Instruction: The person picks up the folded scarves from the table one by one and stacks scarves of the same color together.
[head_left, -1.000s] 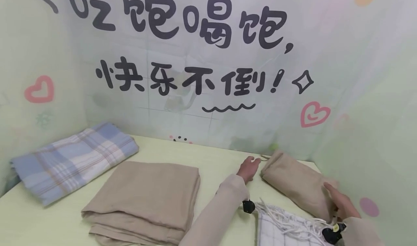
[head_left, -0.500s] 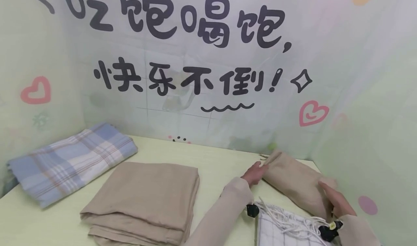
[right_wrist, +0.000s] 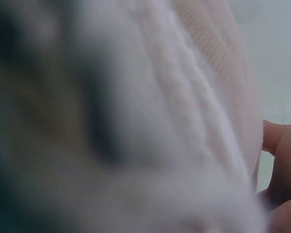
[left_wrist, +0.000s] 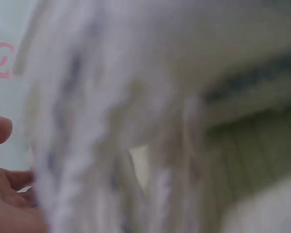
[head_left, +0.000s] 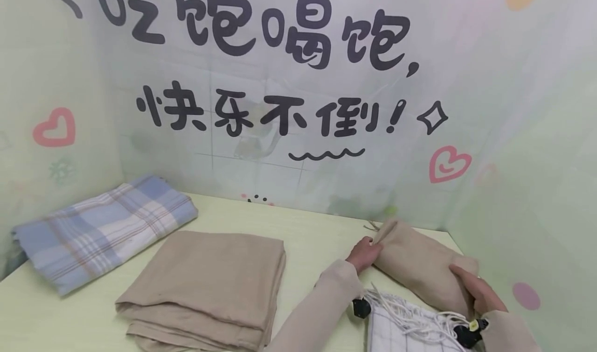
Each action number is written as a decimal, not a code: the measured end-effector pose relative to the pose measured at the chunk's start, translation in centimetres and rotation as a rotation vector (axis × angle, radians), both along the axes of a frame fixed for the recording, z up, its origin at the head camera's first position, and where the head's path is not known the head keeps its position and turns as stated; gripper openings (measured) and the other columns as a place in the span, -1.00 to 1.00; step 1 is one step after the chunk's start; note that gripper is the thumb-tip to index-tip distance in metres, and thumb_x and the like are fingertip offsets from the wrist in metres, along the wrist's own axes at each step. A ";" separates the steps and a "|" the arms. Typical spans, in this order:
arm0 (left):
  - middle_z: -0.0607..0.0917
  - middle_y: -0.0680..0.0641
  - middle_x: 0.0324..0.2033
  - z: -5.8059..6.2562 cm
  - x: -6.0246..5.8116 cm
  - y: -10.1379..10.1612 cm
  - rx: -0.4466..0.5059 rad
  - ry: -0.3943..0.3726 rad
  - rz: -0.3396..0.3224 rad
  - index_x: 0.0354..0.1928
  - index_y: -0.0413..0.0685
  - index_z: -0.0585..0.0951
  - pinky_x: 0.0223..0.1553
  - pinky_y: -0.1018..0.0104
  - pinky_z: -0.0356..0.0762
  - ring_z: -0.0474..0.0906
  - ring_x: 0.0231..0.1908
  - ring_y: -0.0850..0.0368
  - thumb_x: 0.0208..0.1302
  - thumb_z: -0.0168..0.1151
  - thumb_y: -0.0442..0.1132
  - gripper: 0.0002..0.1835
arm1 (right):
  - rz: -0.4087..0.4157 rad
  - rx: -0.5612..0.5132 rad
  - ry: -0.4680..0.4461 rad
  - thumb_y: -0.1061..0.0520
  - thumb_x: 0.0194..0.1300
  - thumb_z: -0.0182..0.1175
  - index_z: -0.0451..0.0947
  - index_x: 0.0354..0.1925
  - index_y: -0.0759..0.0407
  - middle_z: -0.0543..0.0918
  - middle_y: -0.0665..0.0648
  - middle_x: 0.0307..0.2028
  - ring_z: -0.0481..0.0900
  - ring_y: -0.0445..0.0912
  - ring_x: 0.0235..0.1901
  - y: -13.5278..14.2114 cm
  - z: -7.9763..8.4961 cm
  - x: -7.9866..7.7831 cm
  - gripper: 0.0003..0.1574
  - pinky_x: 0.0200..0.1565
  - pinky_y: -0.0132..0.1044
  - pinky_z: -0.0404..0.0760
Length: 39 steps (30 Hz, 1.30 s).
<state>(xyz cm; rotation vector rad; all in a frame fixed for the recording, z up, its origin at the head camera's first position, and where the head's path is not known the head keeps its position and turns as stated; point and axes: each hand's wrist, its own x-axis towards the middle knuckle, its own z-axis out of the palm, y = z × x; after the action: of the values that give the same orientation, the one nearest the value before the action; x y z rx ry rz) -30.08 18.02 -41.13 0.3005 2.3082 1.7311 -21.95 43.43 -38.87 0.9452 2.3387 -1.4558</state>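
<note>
A folded beige cloth (head_left: 420,264) lies at the back right of the table, thin cords showing by its far left corner. My left hand (head_left: 365,253) holds the cloth's left end, with the fingertips partly hidden. At the right end, my right hand (head_left: 480,290) grips the same cloth, thumb on top and the other fingers mostly out of sight. Just in front lies a white checked cloth (head_left: 396,326) with long fringe under my wrists. Blurred fringe (left_wrist: 87,121) fills much of the left wrist view; more fringe (right_wrist: 184,82) covers the right wrist view.
A larger folded beige cloth (head_left: 210,279) lies at the table's centre left. Behind it, a blue and white plaid cloth (head_left: 112,227) sits by the left wall. A printed curtain (head_left: 280,176) backs the pale green table (head_left: 317,227) and flanks both sides.
My left hand has come down and right onto the left end of the small beige cloth. That cloth has shifted slightly left, and my right hand has moved left along with it.
</note>
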 end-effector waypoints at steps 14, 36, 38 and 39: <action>0.54 -0.09 -0.59 0.1 0.7 0.1 0.015 -0.197 0.006 -0.40 -0.21 0.54 -0.81 0.34 0.33 0.39 -0.77 0.11 0.14 0.15 0.09 -0.57 | 0.118 0.045 0.011 -0.37 0.23 -0.04 -0.18 0.29 0.67 0.12 0.60 0.19 0.29 0.30 0.13 -0.7 0.2 0.4 0.25 0.23 0.12 0.30; 0.55 -0.16 -0.24 -0.9 0.4 -0.5 0.110 -0.134 0.063 -0.11 -0.34 0.46 -0.09 0.11 0.55 0.51 -0.19 -0.01 -0.07 0.34 -0.30 -0.55 | 0.160 0.116 0.130 -0.27 0.23 0.10 0.01 0.21 0.67 0.42 0.46 -0.04 0.55 0.00 -0.20 -2.4 1.9 -0.3 0.11 -0.07 -0.09 0.51; 0.55 -0.17 -0.17 -0.4 0.0 -0.9 0.144 -0.131 0.052 -0.04 -0.36 0.45 0.00 0.09 0.51 0.49 -0.13 -0.01 -0.09 0.34 -0.33 -0.49 | 0.170 0.132 0.138 -0.27 0.24 0.11 0.00 0.21 0.67 0.41 0.46 -0.03 0.53 0.02 -0.18 -2.8 2.5 -0.6 0.12 -0.09 -0.11 0.51; 0.54 -0.18 -0.14 -0.1 -0.3 -1.2 0.162 -0.127 0.043 -0.02 -0.36 0.43 0.03 0.09 0.50 0.48 -0.10 -0.02 -0.08 0.32 -0.34 -0.49 | 0.178 0.138 0.143 -0.27 0.24 0.10 -0.01 0.22 0.67 0.40 0.46 -0.02 0.53 0.03 -0.17 -3.1 2.9 -0.8 0.12 -0.10 -0.12 0.50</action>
<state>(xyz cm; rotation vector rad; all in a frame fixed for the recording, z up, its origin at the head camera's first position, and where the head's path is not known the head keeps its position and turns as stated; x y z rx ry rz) -30.34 16.81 -41.22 0.1655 2.1056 1.9045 -22.72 40.36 -35.96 0.6615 2.5798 -1.3478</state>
